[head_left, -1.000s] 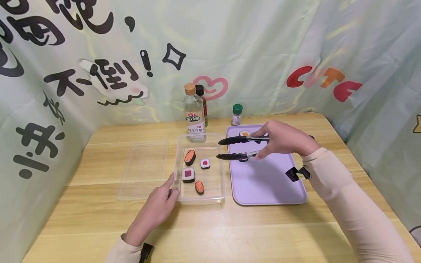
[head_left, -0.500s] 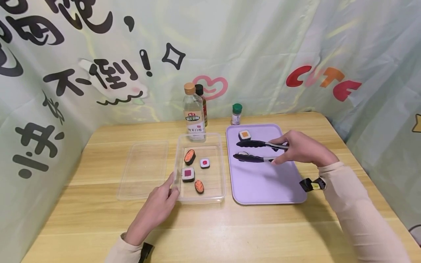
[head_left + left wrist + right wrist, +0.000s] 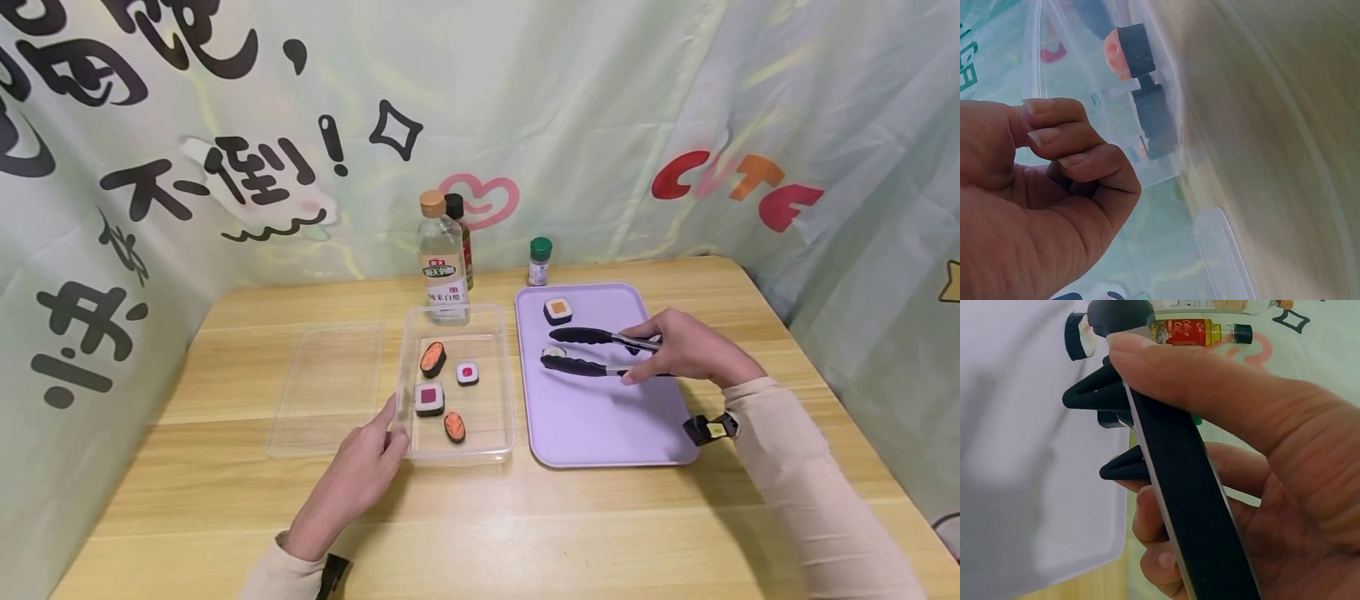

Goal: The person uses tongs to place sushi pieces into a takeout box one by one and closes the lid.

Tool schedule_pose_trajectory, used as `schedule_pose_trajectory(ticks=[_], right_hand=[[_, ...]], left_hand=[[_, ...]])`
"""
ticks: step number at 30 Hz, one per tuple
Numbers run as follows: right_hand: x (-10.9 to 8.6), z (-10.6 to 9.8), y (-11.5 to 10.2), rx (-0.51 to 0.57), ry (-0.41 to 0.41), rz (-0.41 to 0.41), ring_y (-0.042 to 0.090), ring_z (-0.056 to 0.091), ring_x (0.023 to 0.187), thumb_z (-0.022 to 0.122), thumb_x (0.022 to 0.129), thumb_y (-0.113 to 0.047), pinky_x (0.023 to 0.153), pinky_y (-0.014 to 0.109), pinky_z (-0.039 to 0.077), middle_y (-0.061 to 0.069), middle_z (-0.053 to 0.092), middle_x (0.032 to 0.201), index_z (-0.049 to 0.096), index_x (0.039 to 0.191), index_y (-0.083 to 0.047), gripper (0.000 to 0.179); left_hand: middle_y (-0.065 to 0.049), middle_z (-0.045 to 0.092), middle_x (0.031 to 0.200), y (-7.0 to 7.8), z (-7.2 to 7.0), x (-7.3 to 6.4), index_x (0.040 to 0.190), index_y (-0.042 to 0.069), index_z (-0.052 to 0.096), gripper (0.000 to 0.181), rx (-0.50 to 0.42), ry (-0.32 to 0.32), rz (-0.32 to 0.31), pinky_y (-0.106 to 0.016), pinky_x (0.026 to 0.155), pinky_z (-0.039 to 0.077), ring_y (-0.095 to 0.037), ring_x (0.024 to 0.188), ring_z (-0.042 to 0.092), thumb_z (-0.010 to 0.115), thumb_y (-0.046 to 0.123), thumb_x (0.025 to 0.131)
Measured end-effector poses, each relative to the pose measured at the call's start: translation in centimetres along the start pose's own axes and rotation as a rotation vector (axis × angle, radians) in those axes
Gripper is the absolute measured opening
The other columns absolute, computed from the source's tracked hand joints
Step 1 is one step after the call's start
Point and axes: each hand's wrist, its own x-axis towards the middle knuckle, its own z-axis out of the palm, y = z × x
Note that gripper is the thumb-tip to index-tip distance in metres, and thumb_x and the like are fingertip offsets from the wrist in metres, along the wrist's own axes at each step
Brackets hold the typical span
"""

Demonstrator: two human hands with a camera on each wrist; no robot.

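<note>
My right hand (image 3: 688,348) holds black-tipped kitchen tongs (image 3: 581,336) over the lilac tray (image 3: 600,425), their arms spread apart. A white-topped sushi piece (image 3: 553,352) lies at the lower tip, partly hidden by it; whether they touch I cannot tell. Behind the tongs sits an orange-centred sushi roll (image 3: 557,311). My left hand (image 3: 365,462) grips the near left edge of a clear plastic box (image 3: 480,455). Inside are two orange-topped sushi pieces, one of them the front piece (image 3: 454,427), a purple-centred roll (image 3: 429,399) and a small red-centred roll (image 3: 467,373).
A clear lid (image 3: 326,392) lies flat left of the box. Behind the box stand a vinegar bottle (image 3: 444,267) and, partly hidden, an olive oil bottle (image 3: 1194,332). A green-capped shaker (image 3: 539,261) stands behind the tray. A printed curtain (image 3: 585,125) hangs along the table's back.
My right hand and the tongs have moved right and slightly toward me, from beside the box to the white-topped piece on the tray. The left hand and box have not moved.
</note>
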Motion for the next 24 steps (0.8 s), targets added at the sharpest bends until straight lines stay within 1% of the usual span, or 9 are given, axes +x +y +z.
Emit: schedule_pose_trajectory(ticks=[1, 2, 8, 14, 24], right_hand=[[0.0, 0.1, 0.1, -0.002, 0.004, -0.004, 0.018, 0.032, 0.067, 0.096, 0.065, -0.025, 0.064, 0.032, 0.038, 0.025, 0.065, 0.126, 0.068, 0.126, 0.006, 0.073], [0.0, 0.1, 0.2, -0.006, 0.008, -0.009, 0.018, 0.032, 0.068, 0.096, 0.065, -0.025, 0.065, 0.033, 0.038, 0.025, 0.065, 0.125, 0.069, 0.125, 0.006, 0.073], [0.1, 0.4, 0.4, -0.015, 0.012, -0.021, 0.023, 0.047, 0.085, 0.096, 0.064, -0.025, 0.071, 0.032, 0.041, 0.026, 0.064, 0.127, 0.070, 0.124, 0.005, 0.072], [0.1, 0.8, 0.6, 0.002, 0.003, -0.010, 0.025, 0.053, 0.095, 0.096, 0.064, -0.023, 0.074, 0.031, 0.045, 0.026, 0.064, 0.125, 0.070, 0.123, 0.005, 0.071], [0.2, 1.2, 0.9, 0.000, 0.000, 0.013, 0.026, 0.053, 0.096, 0.095, 0.065, -0.021, 0.074, 0.032, 0.046, 0.026, 0.065, 0.123, 0.071, 0.123, 0.003, 0.067]], left_hand=[[0.008, 0.032, 0.055, 0.0, 0.0, 0.0, 0.158, -0.001, 0.026, 0.060, -0.001, 0.000, -0.001, -0.024, 0.046, 0.029, -0.007, 0.048, 0.028, 0.044, 0.014, 0.102], [0.008, 0.032, 0.056, 0.0, 0.0, 0.0, 0.158, -0.001, 0.026, 0.060, -0.001, 0.001, 0.000, -0.024, 0.046, 0.029, -0.007, 0.048, 0.028, 0.044, 0.014, 0.103], [0.009, 0.031, 0.056, -0.1, 0.0, 0.0, 0.158, -0.001, 0.027, 0.059, 0.007, 0.007, 0.005, -0.024, 0.046, 0.029, -0.007, 0.049, 0.027, 0.044, 0.014, 0.103], [0.008, 0.032, 0.056, -0.1, 0.1, 0.1, 0.158, 0.000, 0.027, 0.060, 0.006, 0.007, 0.003, -0.024, 0.046, 0.030, -0.007, 0.049, 0.028, 0.044, 0.014, 0.103], [0.008, 0.033, 0.055, -0.1, 0.0, 0.1, 0.158, 0.000, 0.026, 0.060, -0.003, 0.004, -0.001, -0.025, 0.046, 0.031, -0.007, 0.048, 0.029, 0.044, 0.014, 0.103]])
